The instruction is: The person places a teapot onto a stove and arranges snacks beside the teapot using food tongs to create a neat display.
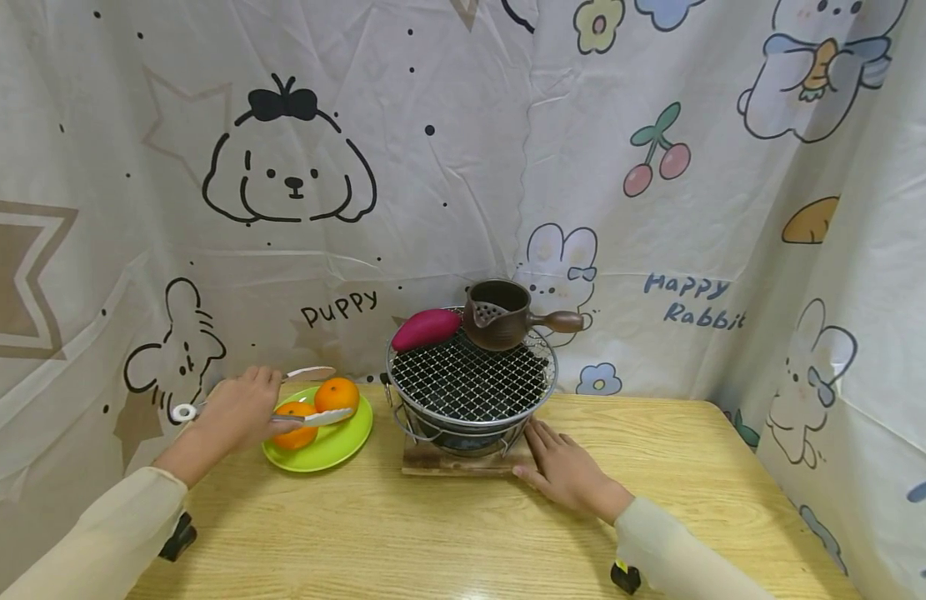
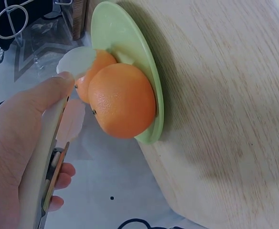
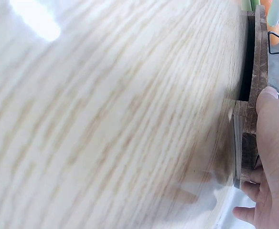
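Note:
In the head view my left hand grips a pair of metal tongs with pale tips. The tips stand apart over the lime-green plate. One orange lies at the plate's right, near the tips; a second orange is partly covered by the lower tong arm. Whether the tips touch the fruit I cannot tell. My right hand holds the right front corner of the wooden base under a round grill, its thumb along the front edge.
On the grill's mesh sit a magenta, sweet-potato-like piece and a brown side-handled pot. Both rest toward the back. A printed curtain hangs behind the wooden table and at its sides.

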The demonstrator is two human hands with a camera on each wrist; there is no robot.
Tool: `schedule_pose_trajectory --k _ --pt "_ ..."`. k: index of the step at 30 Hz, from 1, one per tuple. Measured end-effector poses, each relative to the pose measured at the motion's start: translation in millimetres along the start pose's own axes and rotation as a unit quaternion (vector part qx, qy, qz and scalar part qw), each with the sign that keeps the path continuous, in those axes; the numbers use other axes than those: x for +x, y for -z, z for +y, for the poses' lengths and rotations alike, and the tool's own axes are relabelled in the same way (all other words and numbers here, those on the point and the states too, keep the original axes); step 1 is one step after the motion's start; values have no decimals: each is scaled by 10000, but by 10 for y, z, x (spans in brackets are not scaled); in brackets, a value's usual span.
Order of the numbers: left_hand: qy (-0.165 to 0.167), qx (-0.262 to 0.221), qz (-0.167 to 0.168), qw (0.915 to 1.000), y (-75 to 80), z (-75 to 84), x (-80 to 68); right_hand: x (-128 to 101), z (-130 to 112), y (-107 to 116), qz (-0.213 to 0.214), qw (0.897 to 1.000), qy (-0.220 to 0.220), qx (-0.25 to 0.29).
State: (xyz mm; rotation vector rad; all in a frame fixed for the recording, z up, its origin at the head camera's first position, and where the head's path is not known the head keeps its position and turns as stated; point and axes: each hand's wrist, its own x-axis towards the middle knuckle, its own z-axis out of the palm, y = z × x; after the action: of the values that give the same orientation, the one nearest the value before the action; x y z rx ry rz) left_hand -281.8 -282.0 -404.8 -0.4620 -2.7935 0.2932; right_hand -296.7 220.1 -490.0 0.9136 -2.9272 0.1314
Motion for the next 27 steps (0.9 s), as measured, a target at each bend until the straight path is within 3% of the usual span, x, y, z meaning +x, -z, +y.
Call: schedule_pose_trajectory --k 9,27 --pt "-42 -31 3 10000 -46 10 0 0 9 -14 29 10000 26 -36" --pt "162 -402 -374 9984 -43 43 46 13 15 -18 -91 9999 -58 -55"
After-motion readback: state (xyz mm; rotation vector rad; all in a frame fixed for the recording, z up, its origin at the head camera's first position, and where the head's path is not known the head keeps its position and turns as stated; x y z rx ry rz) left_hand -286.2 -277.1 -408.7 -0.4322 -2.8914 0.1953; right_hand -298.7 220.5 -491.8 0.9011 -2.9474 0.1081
